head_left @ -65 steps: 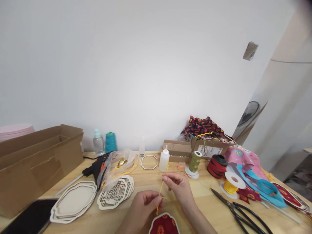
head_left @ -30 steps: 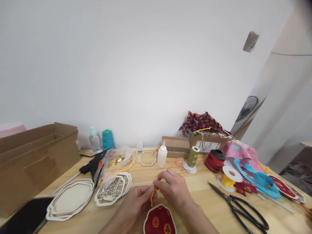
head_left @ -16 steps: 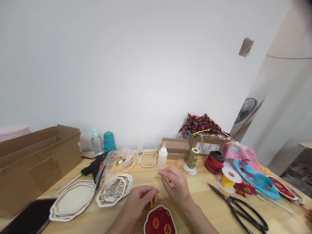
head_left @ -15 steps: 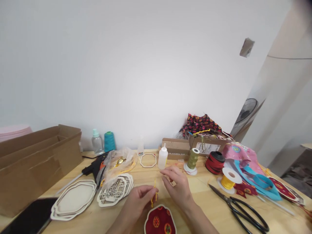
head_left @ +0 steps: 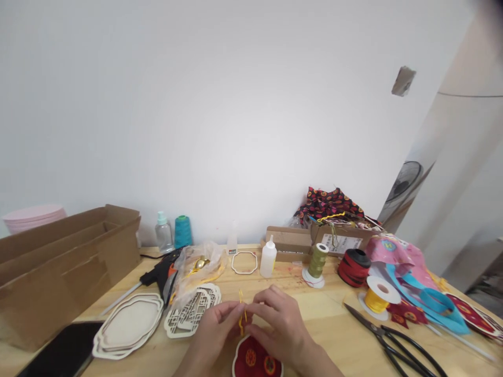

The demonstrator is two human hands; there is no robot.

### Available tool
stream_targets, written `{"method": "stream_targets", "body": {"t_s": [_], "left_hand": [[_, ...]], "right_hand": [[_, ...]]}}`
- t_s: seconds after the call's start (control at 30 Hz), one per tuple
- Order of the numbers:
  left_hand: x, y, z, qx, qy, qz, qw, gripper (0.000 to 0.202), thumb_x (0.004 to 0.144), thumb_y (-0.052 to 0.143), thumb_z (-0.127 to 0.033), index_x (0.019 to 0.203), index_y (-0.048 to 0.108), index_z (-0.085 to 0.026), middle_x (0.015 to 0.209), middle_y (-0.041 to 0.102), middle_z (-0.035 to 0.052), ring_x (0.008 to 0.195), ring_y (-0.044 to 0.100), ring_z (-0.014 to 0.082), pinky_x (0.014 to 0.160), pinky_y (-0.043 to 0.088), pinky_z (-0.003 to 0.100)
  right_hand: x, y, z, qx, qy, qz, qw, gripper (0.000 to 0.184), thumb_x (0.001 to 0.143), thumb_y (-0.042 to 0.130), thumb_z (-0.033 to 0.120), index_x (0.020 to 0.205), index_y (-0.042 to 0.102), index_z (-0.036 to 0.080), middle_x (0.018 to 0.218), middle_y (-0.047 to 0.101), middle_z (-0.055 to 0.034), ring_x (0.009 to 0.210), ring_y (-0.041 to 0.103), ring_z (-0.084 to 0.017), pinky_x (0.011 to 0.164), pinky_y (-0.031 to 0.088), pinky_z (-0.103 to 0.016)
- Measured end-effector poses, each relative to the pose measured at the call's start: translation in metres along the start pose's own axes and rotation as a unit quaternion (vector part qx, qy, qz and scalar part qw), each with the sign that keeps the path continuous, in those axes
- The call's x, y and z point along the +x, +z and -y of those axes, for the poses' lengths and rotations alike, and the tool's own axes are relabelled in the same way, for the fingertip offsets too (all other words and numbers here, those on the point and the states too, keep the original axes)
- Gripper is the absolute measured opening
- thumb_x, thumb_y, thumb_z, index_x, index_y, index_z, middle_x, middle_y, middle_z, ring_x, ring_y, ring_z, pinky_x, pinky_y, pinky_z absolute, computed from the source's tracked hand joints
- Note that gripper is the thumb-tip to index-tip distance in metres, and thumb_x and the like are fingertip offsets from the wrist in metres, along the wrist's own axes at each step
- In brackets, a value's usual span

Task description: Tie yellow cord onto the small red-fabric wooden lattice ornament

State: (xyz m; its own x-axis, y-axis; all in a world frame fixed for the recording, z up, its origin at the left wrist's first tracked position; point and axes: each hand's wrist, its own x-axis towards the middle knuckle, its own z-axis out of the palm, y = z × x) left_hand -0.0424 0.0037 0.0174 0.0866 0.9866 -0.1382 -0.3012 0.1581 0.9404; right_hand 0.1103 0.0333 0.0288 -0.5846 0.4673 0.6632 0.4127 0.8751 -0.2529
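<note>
Low in the middle of the head view, my left hand [head_left: 216, 327] pinches a yellow cord [head_left: 241, 330] between thumb and fingers. A thin loop of the cord stands up above the fingertips. My right hand [head_left: 281, 319] has its fingers closed at the same cord, close against my left fingertips; its exact grip is partly hidden. Just below both hands lies a scalloped plaque [head_left: 255, 358] with a pale rim and dark red patterned fabric. The cord hangs down to the plaque's top edge, and the plaque's lower part is cut off by the frame.
To the left are stacked pale wooden plates [head_left: 129, 322], lattice cutouts [head_left: 188, 311], a glue gun [head_left: 165, 272], a phone [head_left: 63, 348] and a cardboard box [head_left: 70, 262]. A glue bottle [head_left: 268, 259] stands ahead. Rightward lie thread spools [head_left: 318, 262], a yellow cord spool [head_left: 379, 297] and black scissors [head_left: 387, 335].
My right hand has moved left and in to the yellow cord, its fingers now closing beside my left fingertips. My left hand keeps its pinch. The whole view has shifted slightly.
</note>
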Motion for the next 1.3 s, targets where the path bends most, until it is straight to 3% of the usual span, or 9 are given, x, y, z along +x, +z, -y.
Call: {"method": "stream_targets", "body": {"t_s": [0.3, 0.6, 0.87, 1.1, 1.3], "left_hand": [[-0.003, -0.001, 0.011, -0.101, -0.014, 0.045, 0.994, 0.017, 0.069, 0.058, -0.027, 0.073, 0.066, -0.013, 0.059, 0.062, 0.0009, 0.059, 0.052, 0.0127, 0.056, 0.038, 0.022], [-0.007, 0.001, 0.008, -0.078, -0.011, 0.015, 0.997, 0.024, 0.066, 0.059, -0.035, 0.073, 0.067, -0.013, 0.058, 0.062, 0.0017, 0.061, 0.051, 0.0149, 0.06, 0.038, 0.024], [-0.008, 0.003, 0.008, -0.028, 0.023, 0.043, 0.998, 0.02, 0.069, 0.056, -0.03, 0.069, 0.067, -0.013, 0.057, 0.059, 0.0001, 0.06, 0.047, 0.0133, 0.055, 0.035, 0.021], [-0.009, 0.004, -0.001, 0.093, 0.036, 0.01, 0.995, 0.02, 0.068, 0.055, -0.03, 0.064, 0.067, -0.014, 0.051, 0.057, -0.0026, 0.051, 0.043, 0.0117, 0.048, 0.03, 0.02], [-0.009, 0.0, 0.0, 0.142, 0.034, 0.026, 0.989, 0.026, 0.07, 0.051, -0.034, 0.061, 0.065, -0.014, 0.052, 0.058, -0.0014, 0.052, 0.045, 0.0135, 0.05, 0.032, 0.02]], "right_hand": [[0.0, 0.011, 0.002, -0.032, -0.013, -0.033, 0.999, 0.008, 0.074, 0.053, 0.024, 0.077, 0.057, 0.019, 0.07, 0.058, -0.0033, 0.061, 0.046, -0.013, 0.052, 0.036, -0.024], [0.004, 0.005, 0.009, -0.04, -0.034, 0.001, 0.999, 0.013, 0.078, 0.046, 0.016, 0.086, 0.056, 0.019, 0.072, 0.059, -0.0041, 0.061, 0.047, -0.013, 0.051, 0.037, -0.024], [0.0, 0.005, 0.005, -0.068, -0.016, 0.033, 0.997, 0.013, 0.079, 0.044, 0.016, 0.085, 0.056, 0.019, 0.071, 0.057, -0.0031, 0.062, 0.045, -0.013, 0.053, 0.035, -0.024], [0.002, 0.008, 0.006, -0.116, -0.033, 0.067, 0.99, 0.014, 0.08, 0.044, 0.018, 0.077, 0.057, 0.019, 0.065, 0.055, -0.002, 0.058, 0.042, -0.013, 0.05, 0.033, -0.024], [0.0, 0.006, 0.004, 0.014, 0.046, 0.019, 0.999, 0.011, 0.077, 0.05, 0.023, 0.075, 0.061, 0.022, 0.069, 0.056, -0.0015, 0.064, 0.047, -0.012, 0.055, 0.037, -0.023]]}}
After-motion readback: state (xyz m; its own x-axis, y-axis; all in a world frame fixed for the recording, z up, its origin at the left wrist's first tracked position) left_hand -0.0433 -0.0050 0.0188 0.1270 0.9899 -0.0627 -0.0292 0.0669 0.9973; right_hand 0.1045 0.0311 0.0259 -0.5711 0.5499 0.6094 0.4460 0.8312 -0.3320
